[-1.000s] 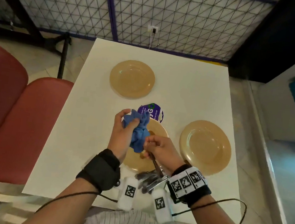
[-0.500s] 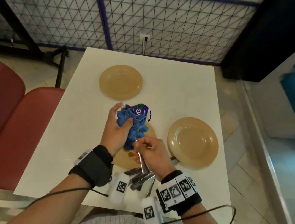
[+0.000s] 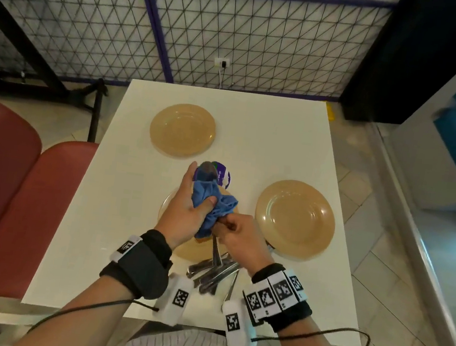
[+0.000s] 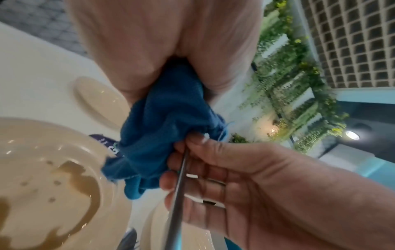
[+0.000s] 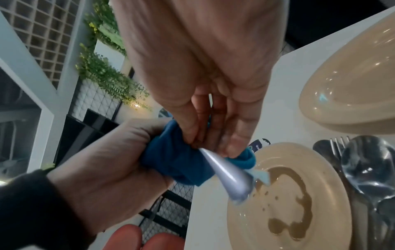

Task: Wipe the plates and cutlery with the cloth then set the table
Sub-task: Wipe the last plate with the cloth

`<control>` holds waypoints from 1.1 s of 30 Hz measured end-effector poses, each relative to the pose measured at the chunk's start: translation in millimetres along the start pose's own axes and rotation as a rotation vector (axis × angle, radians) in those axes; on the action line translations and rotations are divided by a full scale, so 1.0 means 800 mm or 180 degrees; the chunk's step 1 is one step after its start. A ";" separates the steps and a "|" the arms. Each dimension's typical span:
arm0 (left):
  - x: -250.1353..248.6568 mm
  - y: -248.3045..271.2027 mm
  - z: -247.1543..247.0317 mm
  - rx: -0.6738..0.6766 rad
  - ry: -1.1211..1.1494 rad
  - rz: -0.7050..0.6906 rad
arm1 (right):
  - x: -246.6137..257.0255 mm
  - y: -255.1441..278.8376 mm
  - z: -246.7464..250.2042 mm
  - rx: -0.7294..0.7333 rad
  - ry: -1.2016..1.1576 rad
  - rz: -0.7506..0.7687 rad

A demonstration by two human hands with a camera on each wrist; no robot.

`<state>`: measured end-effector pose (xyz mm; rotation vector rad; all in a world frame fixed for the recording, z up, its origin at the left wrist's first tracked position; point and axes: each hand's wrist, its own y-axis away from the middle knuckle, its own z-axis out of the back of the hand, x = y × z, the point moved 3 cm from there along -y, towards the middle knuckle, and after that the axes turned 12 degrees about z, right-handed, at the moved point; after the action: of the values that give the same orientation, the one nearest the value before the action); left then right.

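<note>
— White table (image 3: 129, 218) by the mesh fence, red seats on the left. What's going on at it?

— Left hand (image 3: 185, 210) has its fingers and thumb wrapped round a bunched blue cloth (image 3: 211, 202), held above the near plate (image 3: 200, 251). A spoon (image 3: 207, 170) runs through the cloth: its bowl pokes out at the far end, and the right hand (image 3: 237, 237) pinches its handle, fingers curled tight.

— And that plate?

— Brown liquid pooled in it. Loose cutlery (image 3: 212, 276) lies just beside its near edge. A second plate (image 3: 295, 220) sits to the right, a third (image 3: 182, 130) farther off, with a purple lid (image 3: 223, 176) between.
</note>
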<state>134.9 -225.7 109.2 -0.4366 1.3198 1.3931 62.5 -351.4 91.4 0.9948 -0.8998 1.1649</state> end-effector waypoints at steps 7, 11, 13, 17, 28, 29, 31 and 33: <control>-0.026 0.010 -0.008 0.0642 -0.1031 -0.0062 | -0.008 0.002 0.038 -0.0923 -0.0519 -0.0087; -0.016 0.010 -0.029 0.1004 -0.1232 -0.0069 | -0.014 -0.010 0.043 -0.0978 -0.0796 -0.0018; -0.008 0.014 -0.034 0.1172 -0.1328 -0.0070 | -0.028 -0.013 0.063 -0.1291 -0.0860 -0.0147; 0.019 0.019 -0.030 0.1401 -0.1527 0.0043 | -0.063 -0.011 0.100 -0.2000 -0.1284 -0.0553; 0.045 0.007 -0.007 0.1430 -0.1551 0.0249 | -0.104 0.009 0.088 -0.2295 -0.1141 -0.0809; 0.051 0.006 0.004 0.1384 -0.1599 0.0325 | -0.111 0.012 0.095 -0.2423 -0.1084 -0.0857; 0.062 0.002 0.029 0.1142 -0.1719 0.0402 | -0.130 0.020 0.100 -0.2572 -0.0853 -0.1049; 0.070 -0.005 0.055 0.0832 -0.1731 0.0458 | -0.153 0.029 0.093 -0.2482 -0.0475 -0.1321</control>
<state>137.9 -163.9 74.5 0.2095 1.0697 1.3088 14.8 -456.1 3.5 0.5766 -1.0795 0.3266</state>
